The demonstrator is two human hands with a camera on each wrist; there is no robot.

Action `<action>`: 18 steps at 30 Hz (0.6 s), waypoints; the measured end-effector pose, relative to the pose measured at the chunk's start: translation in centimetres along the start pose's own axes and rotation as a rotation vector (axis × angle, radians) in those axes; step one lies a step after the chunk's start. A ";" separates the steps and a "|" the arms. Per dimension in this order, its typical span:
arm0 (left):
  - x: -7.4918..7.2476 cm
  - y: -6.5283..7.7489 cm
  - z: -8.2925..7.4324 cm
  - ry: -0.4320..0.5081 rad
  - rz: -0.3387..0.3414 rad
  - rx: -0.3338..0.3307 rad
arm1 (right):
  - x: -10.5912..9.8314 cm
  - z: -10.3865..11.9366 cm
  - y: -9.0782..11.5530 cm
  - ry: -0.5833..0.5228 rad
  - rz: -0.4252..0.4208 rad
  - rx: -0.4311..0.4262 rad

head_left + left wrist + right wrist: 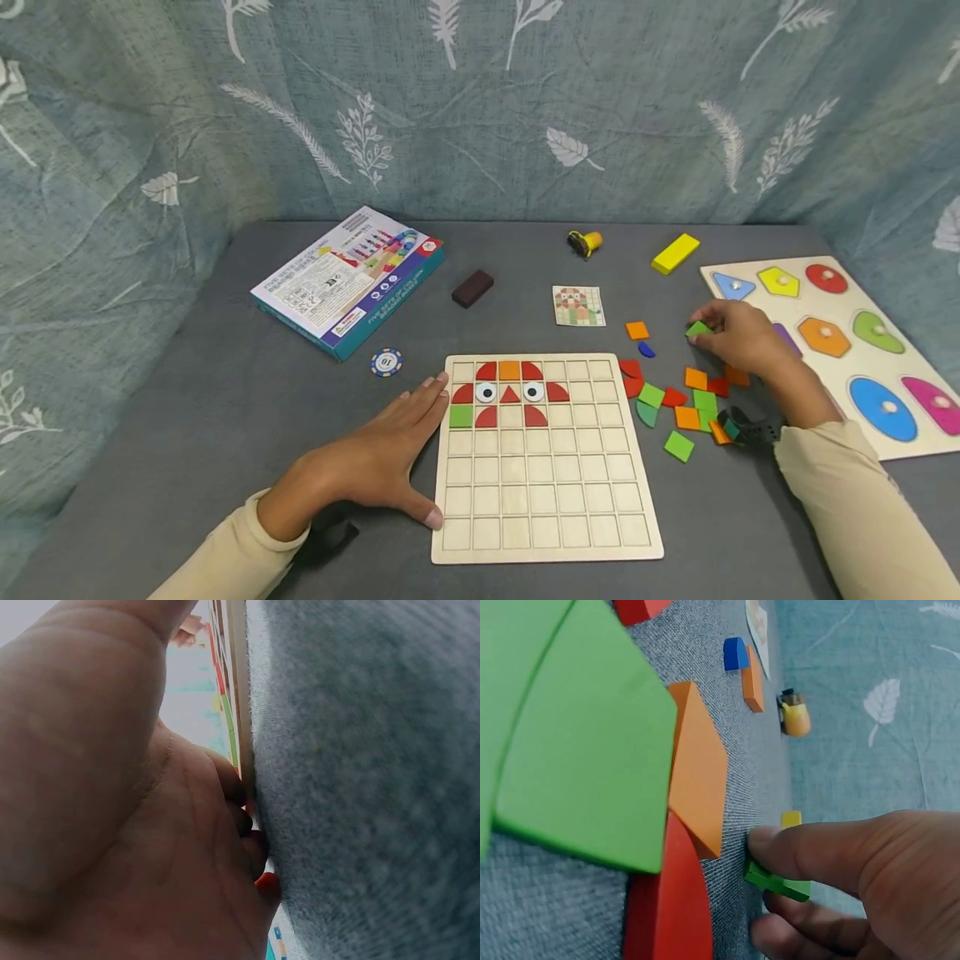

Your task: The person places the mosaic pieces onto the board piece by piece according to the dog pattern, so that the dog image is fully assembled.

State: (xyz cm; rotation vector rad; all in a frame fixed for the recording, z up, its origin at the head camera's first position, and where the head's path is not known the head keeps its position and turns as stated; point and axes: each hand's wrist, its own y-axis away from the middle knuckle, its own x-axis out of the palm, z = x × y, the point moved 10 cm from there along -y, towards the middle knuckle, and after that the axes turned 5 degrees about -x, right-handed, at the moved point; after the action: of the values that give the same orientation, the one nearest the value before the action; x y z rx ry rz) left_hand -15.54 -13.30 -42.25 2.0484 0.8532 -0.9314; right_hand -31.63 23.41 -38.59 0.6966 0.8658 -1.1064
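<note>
A wooden grid board (585,500) lies in front, with red, orange and green pieces and two eye pieces set in its upper rows. Along the board's left edge rests my left hand (382,442), fingers straight, thumb at the lower edge. In the left wrist view the left palm (187,847) stands beside the board's side. My right hand (738,337) pinches a green square tile (699,328) beyond the loose pieces. The right wrist view shows the thumb (810,851) on top of that tile, fingers beneath.
Loose green tiles (678,447), orange tiles (686,417) and red pieces lie right of the board. A pattern card (579,306), dark brown block (472,288), yellow block (676,253), poker chip (386,362) and game box (348,279) lie around. A knobbed shape puzzle (855,375) sits at right.
</note>
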 end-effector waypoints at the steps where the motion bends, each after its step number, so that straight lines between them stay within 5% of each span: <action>1: 0.1 0.0 0.0 0.000 0.001 0.000 | 0.1 0.1 0.0 0.003 0.000 -0.005; 8: 0.1 -0.1 -0.2 -0.001 0.000 0.005 | -0.3 1.0 0.5 0.036 -0.026 -0.061; 18: 0.0 0.1 0.0 0.004 -0.009 0.001 | 1.0 4.9 0.4 -0.056 -0.002 -0.188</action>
State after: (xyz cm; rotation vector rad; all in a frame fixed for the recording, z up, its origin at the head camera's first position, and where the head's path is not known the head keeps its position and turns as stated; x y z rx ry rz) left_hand -15.48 -13.36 -42.17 2.0496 0.8653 -0.9332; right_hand -29.87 18.96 -37.01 0.5067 0.9096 -1.0270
